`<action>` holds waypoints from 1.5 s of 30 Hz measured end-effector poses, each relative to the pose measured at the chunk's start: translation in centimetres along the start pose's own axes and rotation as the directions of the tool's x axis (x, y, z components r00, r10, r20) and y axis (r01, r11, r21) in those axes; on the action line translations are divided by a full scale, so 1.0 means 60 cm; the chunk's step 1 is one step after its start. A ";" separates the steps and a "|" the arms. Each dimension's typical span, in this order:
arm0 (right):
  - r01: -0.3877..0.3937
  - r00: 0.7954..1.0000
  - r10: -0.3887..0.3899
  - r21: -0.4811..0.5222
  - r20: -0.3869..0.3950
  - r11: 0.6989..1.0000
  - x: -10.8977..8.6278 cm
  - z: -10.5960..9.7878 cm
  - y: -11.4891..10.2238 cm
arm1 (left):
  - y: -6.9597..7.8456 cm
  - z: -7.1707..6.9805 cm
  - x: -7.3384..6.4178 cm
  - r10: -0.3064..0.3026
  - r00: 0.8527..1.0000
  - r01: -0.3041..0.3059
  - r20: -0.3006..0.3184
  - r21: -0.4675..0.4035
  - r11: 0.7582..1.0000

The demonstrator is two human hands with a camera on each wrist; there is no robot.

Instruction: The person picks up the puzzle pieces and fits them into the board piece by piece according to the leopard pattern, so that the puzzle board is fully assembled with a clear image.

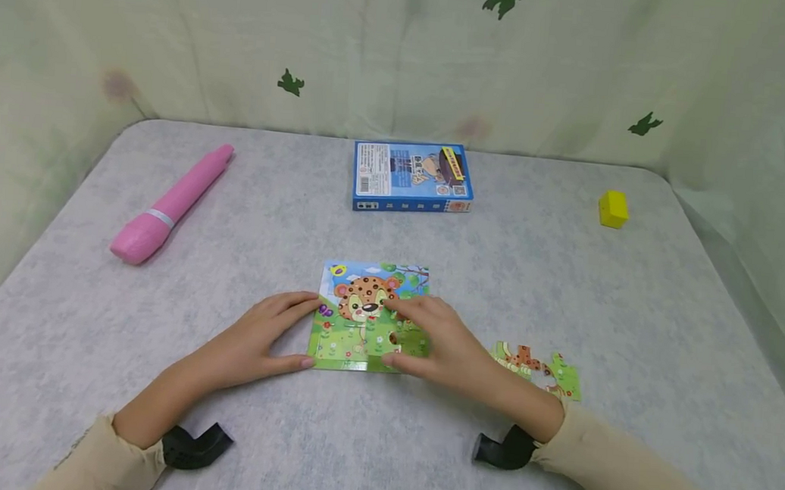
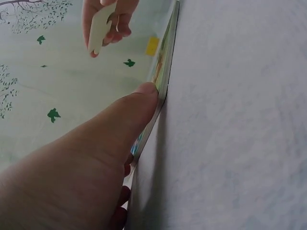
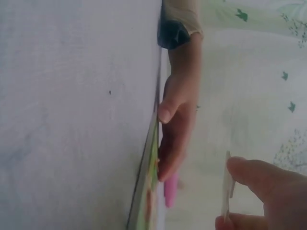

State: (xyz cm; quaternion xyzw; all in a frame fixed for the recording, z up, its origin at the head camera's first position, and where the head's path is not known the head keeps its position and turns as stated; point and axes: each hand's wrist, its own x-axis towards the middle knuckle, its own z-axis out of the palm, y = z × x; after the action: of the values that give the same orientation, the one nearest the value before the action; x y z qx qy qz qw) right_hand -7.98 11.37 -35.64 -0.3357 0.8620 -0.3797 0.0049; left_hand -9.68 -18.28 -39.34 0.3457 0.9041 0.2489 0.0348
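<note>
A jigsaw puzzle (image 1: pixel 340 348) with a cartoon leopard lies flat on the table. My left hand (image 1: pixel 259 334) rests at its left side, with fairly straight fingers touching the left edge and the thumb at the near left corner. Above the puzzle's right part is my right hand (image 1: pixel 450 348). It pinches a puzzle piece (image 3: pixel 226 191) between thumb and fingers; both wrist views show this piece raised off the board. In the left wrist view its pale back (image 2: pixel 100 28) faces me. Several loose puzzle pieces (image 1: pixel 564 377) lie right of the board, partly hidden by my right forearm.
A blue box (image 1: pixel 411 178) lies at the table's back middle. To the far left is a pink microphone-shaped object (image 1: pixel 177 203), and a small yellow block (image 1: pixel 614 209) stands at the back right. A pale curtain (image 1: pixel 392 55) hangs behind the table.
</note>
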 end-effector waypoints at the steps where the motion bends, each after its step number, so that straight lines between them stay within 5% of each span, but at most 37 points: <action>1: -0.016 1.000 0.016 -0.006 0.015 1.000 0.007 0.008 -0.002 | 0.000 0.000 0.000 0.004 1.000 -0.004 0.000 -0.001 1.000; 9: -0.048 0.991 0.062 -0.114 0.120 0.992 0.045 0.062 0.006 | -0.002 0.002 0.003 0.098 0.995 -0.098 -0.032 0.004 0.995; 21: -0.034 0.989 0.060 -0.182 0.137 0.983 0.070 0.087 0.007 | -0.003 0.001 -0.002 0.204 0.977 -0.203 -0.062 0.015 0.979; 26: -0.048 0.988 0.079 -0.225 0.133 0.973 0.075 0.091 0.001 | 0.001 -0.001 -0.005 0.193 0.980 -0.193 -0.054 -0.004 0.981; 32: -0.057 0.970 0.100 -0.191 0.223 0.980 0.070 0.073 -0.001 | 0.003 -0.002 -0.005 0.171 0.985 -0.172 -0.037 -0.015 0.985; 37: -0.123 0.951 0.114 0.010 0.288 0.992 0.053 0.043 0.008 | 0.004 -0.001 -0.003 0.162 0.986 -0.163 -0.031 -0.015 0.987; 45: -0.128 0.984 0.109 0.130 0.144 0.983 -0.003 -0.039 0.009 | 0.005 -0.001 -0.003 0.140 0.990 -0.140 -0.021 -0.025 0.990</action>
State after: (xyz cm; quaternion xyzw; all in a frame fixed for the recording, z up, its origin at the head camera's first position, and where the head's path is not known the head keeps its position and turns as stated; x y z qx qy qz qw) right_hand -8.74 13.26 -34.36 -0.3079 0.8495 -0.4141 0.1098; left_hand -9.36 -18.24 -39.19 0.4055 0.8745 0.2660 0.0132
